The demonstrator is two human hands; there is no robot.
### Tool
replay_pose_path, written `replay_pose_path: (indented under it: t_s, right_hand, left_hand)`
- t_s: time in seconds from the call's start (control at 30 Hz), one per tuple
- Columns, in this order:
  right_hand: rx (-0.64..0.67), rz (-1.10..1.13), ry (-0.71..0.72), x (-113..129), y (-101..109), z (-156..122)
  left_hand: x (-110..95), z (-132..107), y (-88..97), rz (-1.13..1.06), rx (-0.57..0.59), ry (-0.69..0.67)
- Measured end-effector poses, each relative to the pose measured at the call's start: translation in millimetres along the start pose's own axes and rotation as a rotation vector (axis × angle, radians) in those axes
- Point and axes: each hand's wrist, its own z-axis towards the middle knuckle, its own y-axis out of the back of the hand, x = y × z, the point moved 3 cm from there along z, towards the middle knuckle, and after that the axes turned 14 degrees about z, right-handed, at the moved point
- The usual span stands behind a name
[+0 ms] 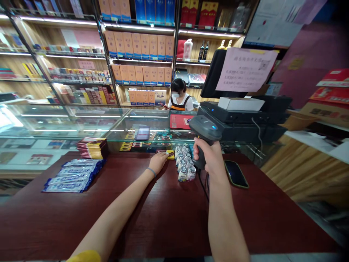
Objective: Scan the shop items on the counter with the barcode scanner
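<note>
In the head view my right hand is wrapped around the handle of a dark barcode scanner, which has a small blue light on top. The scanner is held up above a group of small bottles with silvery tops. My left hand, with a thin band at the wrist, rests on the table with its fingers closed on a small maroon-and-yellow packet. Similar packets form a stack at the left. Nearer to me lie several blue-and-white long sachets.
A phone lies right of my right forearm on the dark red table. Beyond stands a glass display counter. A monitor and black till are at the right. Another person is behind the counter, before stocked shelves.
</note>
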Motion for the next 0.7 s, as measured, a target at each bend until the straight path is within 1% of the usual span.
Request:
replay_pose_path:
  t_s: [0.1, 0.2, 0.3, 0.43, 0.53, 0.63, 0.7]
  right_hand:
    - [0.003, 0.002, 0.006, -1, -9, -3]
    - [0.015, -0.011, 0.008, -7, -20, -7]
    - [0.035, -0.047, 0.005, -19, -32, -11]
    - [0.108, -0.111, 0.035, -37, -51, -18]
    - [0.173, -0.172, 0.036, -52, -67, -27]
    - [0.225, -0.206, 0.033, -70, -84, -37]
    - [0.233, -0.199, 0.028, -85, -93, -43]
  left_hand:
    - [8, -7, 13.5, -0.071, -0.095, -0.041]
    - [23, -18, 42.4, -0.04, -0.216, -0.037]
    - [48, -32, 79.4, 0.056, -0.322, 0.015]
    - [94, -56, 126.1, 0.185, -0.414, 0.104]
    - [132, -77, 154.7, 0.292, -0.43, 0.193]
    - [167, -97, 179.0, 0.376, -0.385, 0.286]
    - [187, -108, 193.2, 0.417, -0.348, 0.34]
